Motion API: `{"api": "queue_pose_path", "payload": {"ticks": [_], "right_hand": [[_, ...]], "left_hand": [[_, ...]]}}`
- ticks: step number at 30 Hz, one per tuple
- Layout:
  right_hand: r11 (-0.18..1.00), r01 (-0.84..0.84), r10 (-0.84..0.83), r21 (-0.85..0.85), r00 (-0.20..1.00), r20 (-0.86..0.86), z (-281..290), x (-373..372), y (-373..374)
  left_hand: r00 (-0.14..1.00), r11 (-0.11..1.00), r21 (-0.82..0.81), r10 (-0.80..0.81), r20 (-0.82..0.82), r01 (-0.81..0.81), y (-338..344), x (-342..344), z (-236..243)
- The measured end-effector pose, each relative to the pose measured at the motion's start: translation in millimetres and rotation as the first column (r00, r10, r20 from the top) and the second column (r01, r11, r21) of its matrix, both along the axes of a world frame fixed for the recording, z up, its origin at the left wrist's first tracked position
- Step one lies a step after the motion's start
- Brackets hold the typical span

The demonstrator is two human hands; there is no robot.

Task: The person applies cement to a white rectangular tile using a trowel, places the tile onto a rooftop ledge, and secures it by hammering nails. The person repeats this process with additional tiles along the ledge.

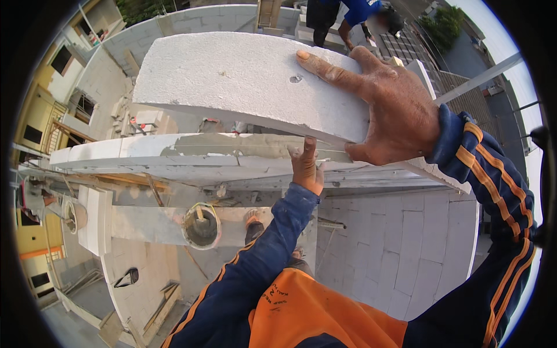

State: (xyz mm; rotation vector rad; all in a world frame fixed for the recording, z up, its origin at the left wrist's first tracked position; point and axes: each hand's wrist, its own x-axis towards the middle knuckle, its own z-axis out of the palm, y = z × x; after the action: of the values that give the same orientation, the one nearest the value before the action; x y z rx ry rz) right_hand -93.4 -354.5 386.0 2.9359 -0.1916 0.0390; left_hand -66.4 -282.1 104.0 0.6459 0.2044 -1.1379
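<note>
A long white aerated concrete block [220, 75] is held above a wall of similar white blocks [139, 162]. My right hand [400, 107] grips its right end, the index finger stretched along the face and the thumb at the lower edge. Under that lower edge is my left hand [307, 168], a raised fingertip against the block; its other fingers are partly hidden. Grey mortar [214, 145] coats part of the wall's top, just below the block. The block is tilted, its broad face toward me.
A bucket of grey mortar [216, 223] with a tool in it stands on the walkway [139, 223] beside my feet. Another bucket [78, 214] is farther left. A person in blue [362, 11] bends beyond the wall. Boards [162, 310] lie lower down.
</note>
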Motion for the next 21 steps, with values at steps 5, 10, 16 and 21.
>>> {"api": "queue_pose_path", "payload": {"ticks": [5,10,16,21], "right_hand": [[0.992,-0.125,0.126,0.013,0.986,-0.107,-38.7,83.0,-16.1],[0.995,-0.083,0.098,0.059,0.935,-0.34,-86.0,139.8,-20.9],[0.989,-0.013,0.069,0.147,0.919,-0.387,-142.0,160.2,-37.0],[0.974,0.08,0.02,0.21,0.9,-0.436,-167.7,166.2,-46.0]], "left_hand": [[0.994,0.993,0.105,-0.037,-0.101,0.048,9.2,57.2,-32.5],[0.997,0.98,0.187,-0.06,-0.055,0.069,21.3,98.7,-73.9],[0.974,0.976,0.195,-0.055,-0.222,0.099,11.5,106.6,-127.2],[0.985,0.994,0.096,-0.04,-0.166,0.056,5.5,107.2,-145.8]]}}
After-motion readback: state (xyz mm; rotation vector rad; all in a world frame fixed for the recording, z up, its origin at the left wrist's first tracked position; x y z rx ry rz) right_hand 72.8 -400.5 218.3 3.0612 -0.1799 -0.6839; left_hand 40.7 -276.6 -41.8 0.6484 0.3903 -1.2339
